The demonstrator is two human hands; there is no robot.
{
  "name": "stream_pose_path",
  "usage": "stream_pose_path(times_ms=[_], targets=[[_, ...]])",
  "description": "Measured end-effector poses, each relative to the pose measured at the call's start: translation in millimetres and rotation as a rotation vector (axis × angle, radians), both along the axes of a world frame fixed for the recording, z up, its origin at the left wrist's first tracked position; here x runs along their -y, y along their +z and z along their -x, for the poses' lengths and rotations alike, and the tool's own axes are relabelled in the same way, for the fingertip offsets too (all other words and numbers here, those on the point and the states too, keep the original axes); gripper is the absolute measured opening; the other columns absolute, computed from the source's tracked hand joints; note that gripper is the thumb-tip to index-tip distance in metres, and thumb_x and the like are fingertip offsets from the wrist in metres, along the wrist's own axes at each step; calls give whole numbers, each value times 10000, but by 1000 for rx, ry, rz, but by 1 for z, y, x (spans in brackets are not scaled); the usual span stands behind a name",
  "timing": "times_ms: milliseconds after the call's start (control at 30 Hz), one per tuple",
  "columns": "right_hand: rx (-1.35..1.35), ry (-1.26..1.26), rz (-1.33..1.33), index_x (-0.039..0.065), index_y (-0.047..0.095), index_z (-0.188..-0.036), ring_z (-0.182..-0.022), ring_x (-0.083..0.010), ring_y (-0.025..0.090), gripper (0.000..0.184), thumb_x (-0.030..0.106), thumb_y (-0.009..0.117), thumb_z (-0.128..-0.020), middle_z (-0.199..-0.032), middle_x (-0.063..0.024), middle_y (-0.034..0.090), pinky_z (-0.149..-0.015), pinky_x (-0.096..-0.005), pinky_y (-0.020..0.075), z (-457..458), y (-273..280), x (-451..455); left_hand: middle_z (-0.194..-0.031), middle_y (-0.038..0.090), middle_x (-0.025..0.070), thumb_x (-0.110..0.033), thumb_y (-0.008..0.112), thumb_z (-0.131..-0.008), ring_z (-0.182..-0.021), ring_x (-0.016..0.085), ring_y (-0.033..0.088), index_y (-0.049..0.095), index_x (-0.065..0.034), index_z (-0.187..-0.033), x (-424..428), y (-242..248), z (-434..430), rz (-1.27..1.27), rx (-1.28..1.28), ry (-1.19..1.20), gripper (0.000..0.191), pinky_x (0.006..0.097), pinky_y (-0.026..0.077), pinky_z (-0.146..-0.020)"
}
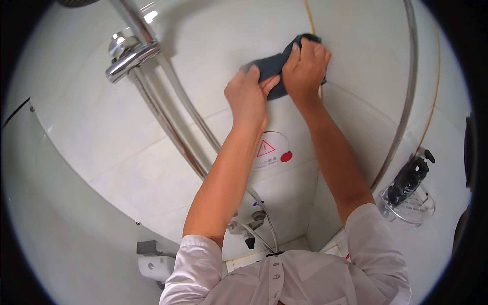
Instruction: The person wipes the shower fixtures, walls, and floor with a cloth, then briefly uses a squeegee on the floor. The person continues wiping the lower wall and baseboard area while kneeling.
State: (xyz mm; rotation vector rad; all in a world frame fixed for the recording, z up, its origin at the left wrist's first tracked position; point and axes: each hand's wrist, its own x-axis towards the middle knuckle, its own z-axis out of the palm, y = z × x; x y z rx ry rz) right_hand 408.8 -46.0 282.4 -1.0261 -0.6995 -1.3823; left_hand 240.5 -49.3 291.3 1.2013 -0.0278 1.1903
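Observation:
A dark blue-grey cloth (270, 65) is bunched between my two hands, high up by the tiled wall (213, 49). My left hand (249, 95) grips its lower left end, thumb on top and fingers curled under. At the upper right end, my right hand (308, 70) pinches the folded cloth near the wall corner. A yellowish joint line (309, 17) runs down the corner and passes behind the cloth. Whether the cloth presses on the tiles is hard to tell. Both forearms reach up across the view.
To the left runs a chrome shower rail (164, 126) with a handset bracket (131, 63) and a hose (190, 105). A mixer tap (246, 227) is below my arms. Black pump bottles (410, 177) stand on a corner shelf (415, 209) at right. A round warning sticker (272, 146) marks the wall.

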Motion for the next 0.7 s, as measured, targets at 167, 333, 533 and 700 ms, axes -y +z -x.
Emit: stream_pose_path(times_ms=[167,333,533,700], targets=[[161,-11,-82,34,751,-1177,-1109,-386,583,223,107,715,-969,-1191,-135,671,-989,-524,455,22,46,-21,-1367,611,299,-112,438,-1158,-1298,481,666,524,178,-1290,-1,10,17,30,178,13,331,539,564,-1177],[442,106,77,88,742,-1193,-1227,-315,638,273,118,742,-922,-1272,-81,700,-1023,-485,459,71,56,-36,-1418,611,259,-110,437,-1172,-1348,432,661,518,136,-1363,-4,-29,40,192,414,22,322,499,547,-1188],[758,310,366,75,771,-1151,-1233,-253,652,289,99,698,-872,-1274,-8,731,-1056,-435,469,122,26,-36,-1474,574,289,-98,404,-1180,-1392,428,617,469,133,-1426,-2,-79,61,331,519,126,343,548,486,-1258],[806,387,518,58,797,-1145,-1186,-232,634,305,139,685,-873,-1247,7,738,-1002,-410,487,135,-19,-35,-1442,615,288,-65,414,-1164,-1357,405,642,519,130,-1389,7,-122,77,443,529,139,316,533,514,-1237]])
